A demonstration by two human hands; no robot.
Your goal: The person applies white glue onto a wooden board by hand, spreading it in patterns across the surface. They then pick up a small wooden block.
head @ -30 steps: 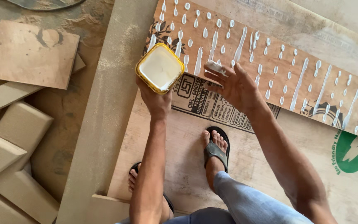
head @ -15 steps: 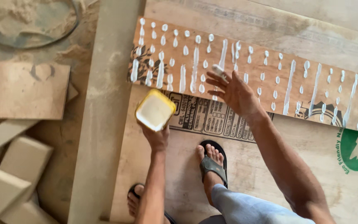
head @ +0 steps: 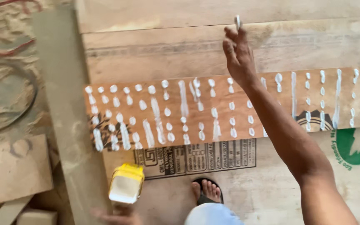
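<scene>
A long plywood strip [head: 238, 106] lies across a larger sheet and carries several rows of white glue dabs and streaks. My right hand [head: 238, 52] reaches out past the strip's far edge, fingers together and raised, with white glue on the fingertips. At the bottom of the view my left hand [head: 115, 216] is blurred and only partly visible. It grips a yellow square tub [head: 126, 183] of white glue, tilted, near the strip's left end.
A big plywood sheet [head: 271, 183] with a printed black label and a green logo lies under my sandalled foot [head: 207, 192]. A grey board [head: 63, 104] runs down the left side. Sawdust, a cable loop [head: 5, 100] and wood offcuts [head: 15, 171] lie further left.
My right hand has stretched forward beyond the strip. My left hand has dropped the tub low and toward me. The view has tipped up toward the far boards.
</scene>
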